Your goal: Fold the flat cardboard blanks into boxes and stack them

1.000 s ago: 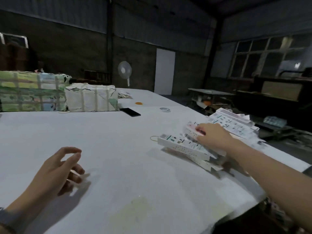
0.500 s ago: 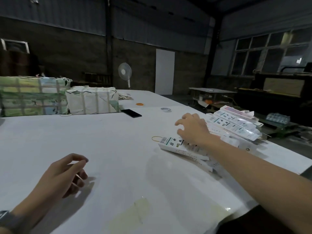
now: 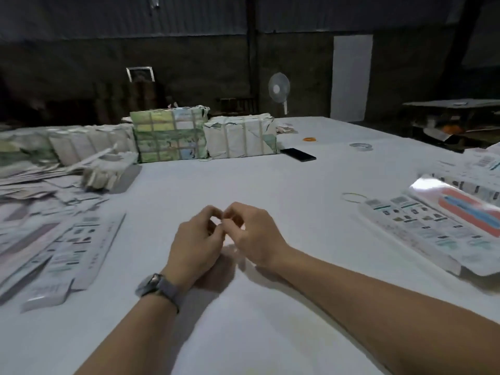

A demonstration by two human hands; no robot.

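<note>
Left hand (image 3: 196, 243) and right hand (image 3: 255, 236): fingertips curled together, contents indiscernible; flat printed blanks (image 3: 433, 231) right of fingers untouched, risking stalled folding.

Left hand (image 3: 198, 240) and right hand (image 3: 253, 235) meeting fingertip to fingertip, fingers curled, above white table (image 3: 270, 185), flat printed blanks (image 3: 438, 231) at right, more blanks (image 3: 62, 255) at left, strapped bundles (image 3: 205, 136) behind, black phone (image 3: 298, 154) beside them.
</note>
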